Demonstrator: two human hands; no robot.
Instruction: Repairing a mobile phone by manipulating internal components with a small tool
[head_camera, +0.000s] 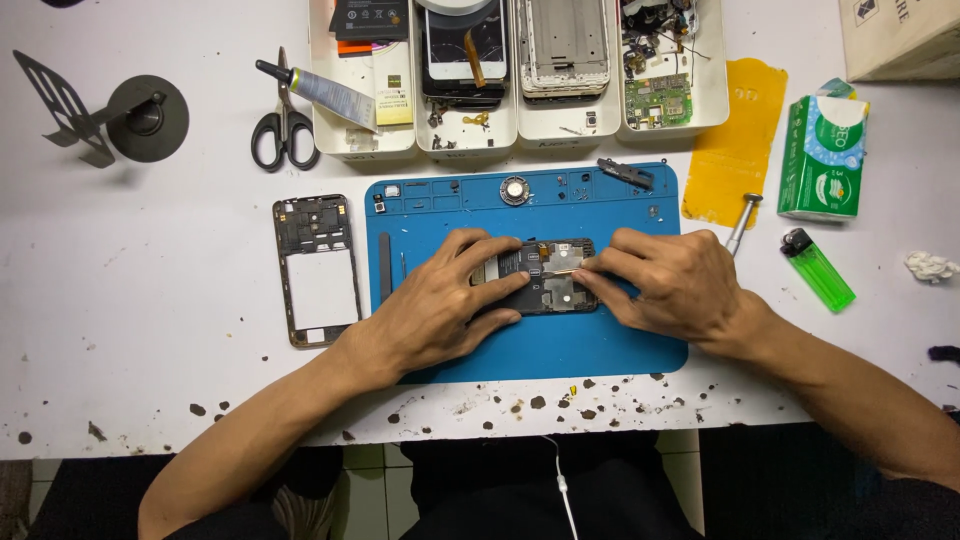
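Left hand (440, 305) flat on opened phone (540, 278), right hand (670, 285) pinching its edge

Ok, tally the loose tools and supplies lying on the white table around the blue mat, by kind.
Scissors: 1
Glue tube: 1
Screwdriver: 1
Green lighter: 1
Tissue pack: 1
Phone frame: 1
Black stand: 1
Total: 7

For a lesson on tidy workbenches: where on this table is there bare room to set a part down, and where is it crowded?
Bare tabletop lies left of the phone frame, below the metal stand. A smaller patch sits right of the green lighter. Crowded: the white trays along the top, and the blue mat where both hands work an opened phone.
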